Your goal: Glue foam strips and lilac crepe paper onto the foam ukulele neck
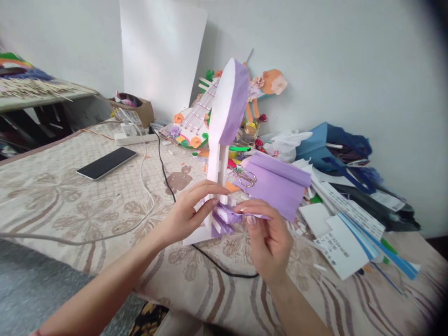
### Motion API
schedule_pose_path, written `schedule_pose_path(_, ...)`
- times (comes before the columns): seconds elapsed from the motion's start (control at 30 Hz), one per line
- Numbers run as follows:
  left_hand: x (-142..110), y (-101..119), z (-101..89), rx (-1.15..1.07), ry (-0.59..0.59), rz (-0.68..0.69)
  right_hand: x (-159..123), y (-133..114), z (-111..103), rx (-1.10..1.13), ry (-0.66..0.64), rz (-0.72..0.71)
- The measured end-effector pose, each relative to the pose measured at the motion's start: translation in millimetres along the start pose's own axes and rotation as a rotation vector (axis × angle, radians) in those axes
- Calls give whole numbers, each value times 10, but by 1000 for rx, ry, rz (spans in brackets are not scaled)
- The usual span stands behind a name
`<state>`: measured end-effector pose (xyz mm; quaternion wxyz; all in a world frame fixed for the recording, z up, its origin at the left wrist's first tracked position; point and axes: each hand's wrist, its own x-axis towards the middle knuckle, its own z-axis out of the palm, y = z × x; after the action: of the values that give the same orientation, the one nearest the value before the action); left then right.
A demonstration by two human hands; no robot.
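A white foam-board model [214, 161] stands upright on the table, its rounded top edged in purple crepe paper [235, 107]. My left hand [189, 210] is closed on the model's narrow lower part, fingers behind and thumb in front. My right hand [269, 238] pinches a purple paper strip [257, 215] between thumb and fingers, just right of the model. Crumpled purple paper [224, 218] and short white pieces stick out at the model's lower side. Behind my right hand lies a larger purple crepe paper sheet [276, 186], with scissors [247, 178] at its left edge.
A phone [107, 163] lies at the left, near a white cable [147, 186] and a power strip [135, 138]. A flower-trimmed paper craft [196, 123] leans at the back. Printed cards [338, 247] and a blue bag [315, 140] are at the right.
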<state>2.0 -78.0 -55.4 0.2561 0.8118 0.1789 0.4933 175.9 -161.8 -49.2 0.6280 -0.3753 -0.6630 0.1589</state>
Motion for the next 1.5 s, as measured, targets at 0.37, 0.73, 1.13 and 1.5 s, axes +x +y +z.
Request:
schedule_pose_path(0.37, -92, -36, 71, -185, 33, -121, -16, 12, 30, 2, 29, 37)
schedule_pose_path(0.73, -96, 41, 17, -162, -42, -164, -17, 43, 27, 18, -6, 6)
schedule_pose_path(1.13, -137, 46, -31, -156, -69, -148, -26, 66, 4, -33, -48, -19)
schedule_pose_path(1.5, -143, -26, -1, -151, -58, -102, -28, 86, -9, -18, -48, -48)
